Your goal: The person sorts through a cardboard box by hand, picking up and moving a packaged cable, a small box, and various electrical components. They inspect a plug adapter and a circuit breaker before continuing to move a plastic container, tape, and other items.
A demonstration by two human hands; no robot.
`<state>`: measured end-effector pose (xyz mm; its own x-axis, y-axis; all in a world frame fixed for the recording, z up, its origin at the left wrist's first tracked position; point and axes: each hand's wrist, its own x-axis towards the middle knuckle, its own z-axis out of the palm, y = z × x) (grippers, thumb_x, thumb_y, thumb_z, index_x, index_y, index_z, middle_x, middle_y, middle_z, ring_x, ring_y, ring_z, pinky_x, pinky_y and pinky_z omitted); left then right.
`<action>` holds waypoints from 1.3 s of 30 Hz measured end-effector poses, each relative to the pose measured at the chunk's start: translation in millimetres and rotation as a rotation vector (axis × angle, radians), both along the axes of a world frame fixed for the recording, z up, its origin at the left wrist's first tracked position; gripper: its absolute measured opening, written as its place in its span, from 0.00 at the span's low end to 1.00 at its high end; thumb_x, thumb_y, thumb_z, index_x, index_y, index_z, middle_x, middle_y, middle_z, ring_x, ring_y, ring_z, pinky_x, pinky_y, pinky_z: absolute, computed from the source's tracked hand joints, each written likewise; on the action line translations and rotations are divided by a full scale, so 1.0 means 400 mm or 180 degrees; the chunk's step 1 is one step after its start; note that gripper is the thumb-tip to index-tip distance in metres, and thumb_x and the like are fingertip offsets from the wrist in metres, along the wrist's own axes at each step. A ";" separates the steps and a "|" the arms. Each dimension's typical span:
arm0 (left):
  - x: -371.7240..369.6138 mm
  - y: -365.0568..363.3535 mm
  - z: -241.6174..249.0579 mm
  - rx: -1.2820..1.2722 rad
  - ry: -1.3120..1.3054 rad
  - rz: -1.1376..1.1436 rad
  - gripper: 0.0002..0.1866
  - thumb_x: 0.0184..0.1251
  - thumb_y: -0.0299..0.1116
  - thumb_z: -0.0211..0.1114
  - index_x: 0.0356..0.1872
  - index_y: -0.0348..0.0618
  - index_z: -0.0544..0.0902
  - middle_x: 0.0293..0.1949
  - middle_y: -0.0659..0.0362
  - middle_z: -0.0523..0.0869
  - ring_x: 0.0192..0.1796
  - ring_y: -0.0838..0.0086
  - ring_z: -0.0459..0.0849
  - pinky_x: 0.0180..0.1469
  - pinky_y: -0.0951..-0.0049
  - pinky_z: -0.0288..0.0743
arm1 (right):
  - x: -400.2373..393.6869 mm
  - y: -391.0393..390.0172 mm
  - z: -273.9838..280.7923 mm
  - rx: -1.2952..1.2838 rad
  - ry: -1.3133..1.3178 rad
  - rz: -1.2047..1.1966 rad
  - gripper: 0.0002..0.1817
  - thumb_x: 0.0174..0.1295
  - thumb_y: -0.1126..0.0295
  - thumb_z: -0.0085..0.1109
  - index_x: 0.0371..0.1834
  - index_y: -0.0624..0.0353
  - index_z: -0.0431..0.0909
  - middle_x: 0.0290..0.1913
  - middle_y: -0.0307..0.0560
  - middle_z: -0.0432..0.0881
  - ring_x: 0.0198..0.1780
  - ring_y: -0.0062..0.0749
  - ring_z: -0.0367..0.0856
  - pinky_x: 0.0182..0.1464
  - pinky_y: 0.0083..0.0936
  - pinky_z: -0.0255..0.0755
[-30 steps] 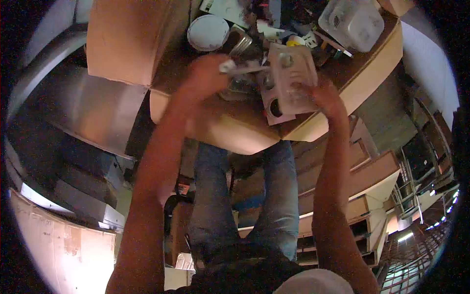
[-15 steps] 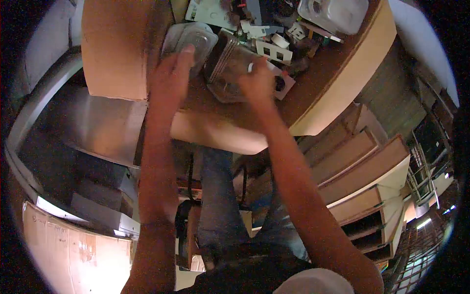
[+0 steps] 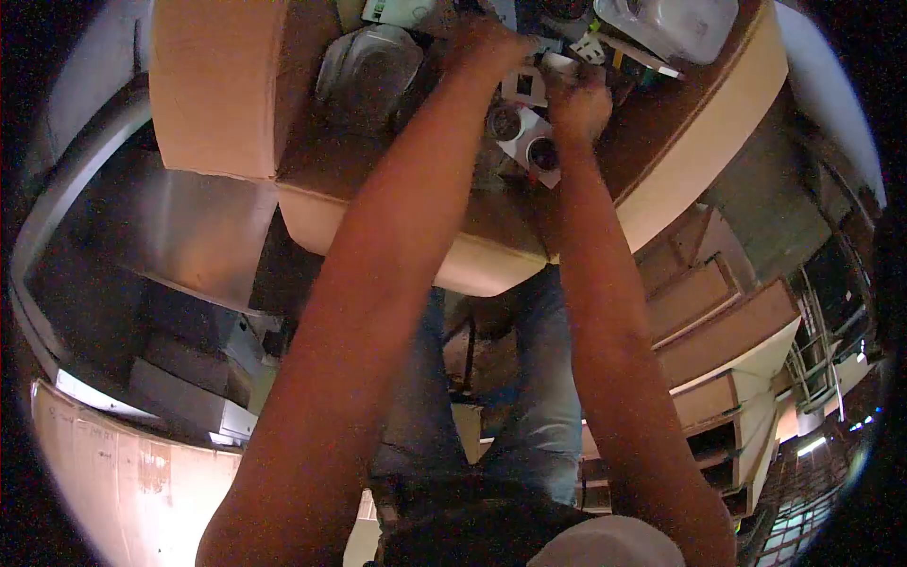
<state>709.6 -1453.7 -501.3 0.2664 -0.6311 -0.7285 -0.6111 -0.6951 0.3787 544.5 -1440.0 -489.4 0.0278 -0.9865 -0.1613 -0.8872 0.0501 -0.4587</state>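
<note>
My left hand [image 3: 487,49] reaches into the cardboard box among small parts at the far side; its fingers are dark and blurred. My right hand [image 3: 578,106] has its fingers curled down beside a small white round piece [image 3: 559,64]; whether it grips anything is hidden. Between my forearms lies a white plate with two round dark openings [image 3: 521,144]. A pale plate with a square opening [image 3: 524,85] sits just above it. Clear plastic containers [image 3: 370,71] rest in the box, left of my left forearm, which covers part of the box's middle.
The cardboard box [image 3: 491,269] has a raised front edge, and a tall flap [image 3: 213,90] stands at its left. A clear plastic tub [image 3: 675,26] lies at the far right. Partitioned cardboard trays [image 3: 727,331] stand at lower right, and a metal sheet [image 3: 208,236] is at left.
My left hand has left the clear containers and moved right and farther in. My right hand has moved right, toward the white round piece. The clear container formerly at the middle is no longer plainly visible.
</note>
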 end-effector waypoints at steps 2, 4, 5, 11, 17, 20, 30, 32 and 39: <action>-0.014 -0.006 0.068 0.0150 0.0038 0.0578 0.45 0.48 0.57 0.71 0.64 0.37 0.69 0.65 0.46 0.72 0.63 0.53 0.75 0.63 0.58 0.69 | -0.013 0.015 -0.011 -0.0077 -0.0055 0.0121 0.27 0.44 0.56 0.70 0.44 0.63 0.79 0.40 0.60 0.83 0.41 0.55 0.82 0.44 0.44 0.76; -0.029 -0.007 0.086 0.0246 0.0149 0.1300 0.44 0.47 0.57 0.72 0.62 0.37 0.71 0.65 0.47 0.71 0.63 0.54 0.74 0.64 0.58 0.69 | -0.036 0.049 -0.029 -0.0177 -0.0096 0.0252 0.27 0.44 0.56 0.70 0.44 0.62 0.79 0.40 0.59 0.83 0.41 0.55 0.82 0.44 0.44 0.76; -0.031 -0.005 0.077 0.0088 0.0017 0.1269 0.43 0.47 0.56 0.72 0.61 0.37 0.72 0.64 0.46 0.72 0.62 0.54 0.75 0.63 0.58 0.70 | -0.042 0.082 -0.039 -0.0178 -0.0199 0.0541 0.25 0.47 0.57 0.70 0.44 0.62 0.78 0.39 0.58 0.83 0.40 0.52 0.83 0.44 0.42 0.76; 0.035 0.066 -0.244 -0.0417 0.0203 0.1081 0.37 0.47 0.54 0.73 0.54 0.36 0.78 0.57 0.46 0.79 0.58 0.55 0.79 0.60 0.61 0.73 | 0.006 0.124 0.007 0.0624 -0.1750 -0.0281 0.25 0.62 0.53 0.60 0.50 0.66 0.77 0.46 0.61 0.83 0.45 0.54 0.82 0.49 0.42 0.74; 0.139 0.114 0.050 0.0078 0.0523 0.0854 0.32 0.49 0.51 0.71 0.50 0.35 0.80 0.49 0.49 0.84 0.49 0.59 0.83 0.53 0.62 0.75 | 0.002 0.074 0.007 0.0896 -0.1437 -0.1341 0.17 0.59 0.66 0.63 0.45 0.69 0.78 0.36 0.48 0.82 0.38 0.28 0.78 0.43 0.26 0.71; 0.220 0.224 0.072 0.0168 0.1115 0.0994 0.28 0.53 0.48 0.69 0.50 0.36 0.81 0.47 0.52 0.85 0.47 0.61 0.82 0.50 0.62 0.74 | 0.003 0.078 -0.031 0.1022 -0.1174 -0.1342 0.19 0.58 0.64 0.64 0.46 0.69 0.79 0.38 0.51 0.83 0.39 0.30 0.78 0.44 0.29 0.71; 0.276 0.429 0.324 0.0065 0.1005 0.1035 0.23 0.55 0.41 0.69 0.51 0.40 0.80 0.43 0.52 0.85 0.42 0.66 0.82 0.48 0.67 0.74 | 0.059 0.103 0.009 0.0186 0.0151 0.1207 0.22 0.53 0.65 0.66 0.52 0.59 0.78 0.58 0.55 0.76 0.54 0.45 0.79 0.49 0.37 0.76; 0.261 0.424 0.316 -0.0297 0.0775 0.0757 0.24 0.55 0.41 0.69 0.51 0.40 0.80 0.42 0.51 0.85 0.41 0.66 0.82 0.48 0.67 0.75 | 0.073 0.060 -0.014 0.0027 0.0281 0.1857 0.24 0.53 0.65 0.66 0.54 0.57 0.77 0.60 0.55 0.74 0.56 0.46 0.78 0.49 0.38 0.76; 0.228 0.426 0.197 -0.0814 0.0683 0.1218 0.25 0.54 0.41 0.70 0.52 0.41 0.78 0.39 0.50 0.84 0.41 0.65 0.82 0.45 0.65 0.76 | 0.045 -0.074 -0.261 -0.0074 0.2005 0.3209 0.31 0.53 0.55 0.65 0.60 0.56 0.74 0.58 0.54 0.76 0.57 0.45 0.78 0.52 0.43 0.75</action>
